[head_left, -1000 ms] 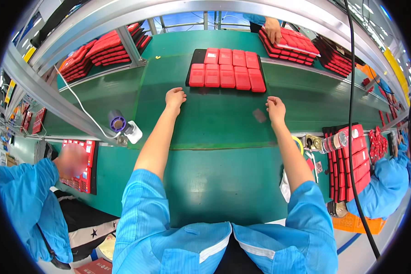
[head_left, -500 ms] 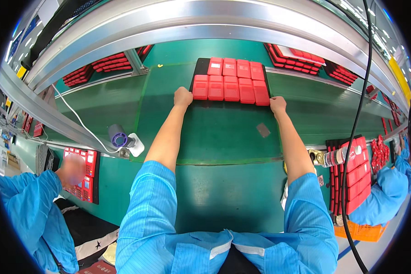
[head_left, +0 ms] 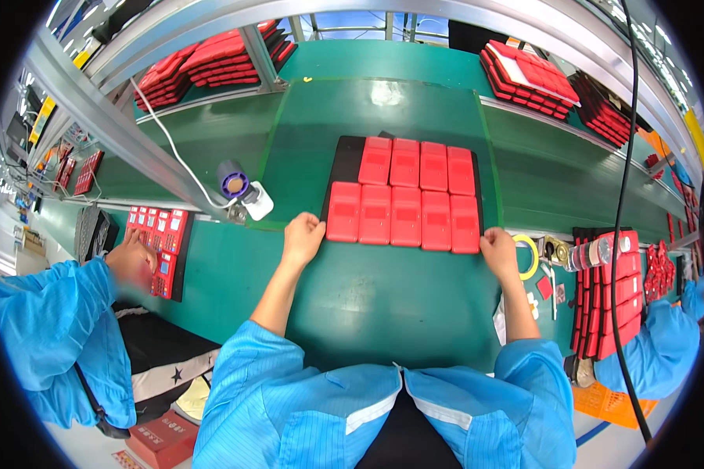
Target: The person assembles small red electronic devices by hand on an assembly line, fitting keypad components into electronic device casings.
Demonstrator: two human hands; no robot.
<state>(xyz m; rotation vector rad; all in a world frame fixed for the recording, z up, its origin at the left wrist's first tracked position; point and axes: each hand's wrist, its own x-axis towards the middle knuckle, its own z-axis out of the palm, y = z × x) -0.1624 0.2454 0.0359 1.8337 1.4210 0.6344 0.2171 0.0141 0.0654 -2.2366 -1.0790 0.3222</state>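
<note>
A black tray [head_left: 344,160] lies on the green bench in front of me. It bears two rows of red rectangular plastic cases [head_left: 406,213], with a bare black spot at its far left corner. My left hand [head_left: 303,236] pinches the tray's near left corner between thumb and curled fingers. At the near right corner, my right hand [head_left: 499,252] has its fingers closed on the edge. Both arms reach forward in blue sleeves. The fingertips under the tray are hidden.
Stacked red-filled trays [head_left: 528,78] stand on the far bench. A purple-grey cylinder [head_left: 233,181] is at left, a yellow tape roll [head_left: 526,258] at right. A dark cable [head_left: 623,195] hangs at right. A co-worker's hand [head_left: 133,258] works over red devices at left.
The tray has come nearer to me across the bench, both hands holding its near corners. My view has shifted, showing more of the far bench.
</note>
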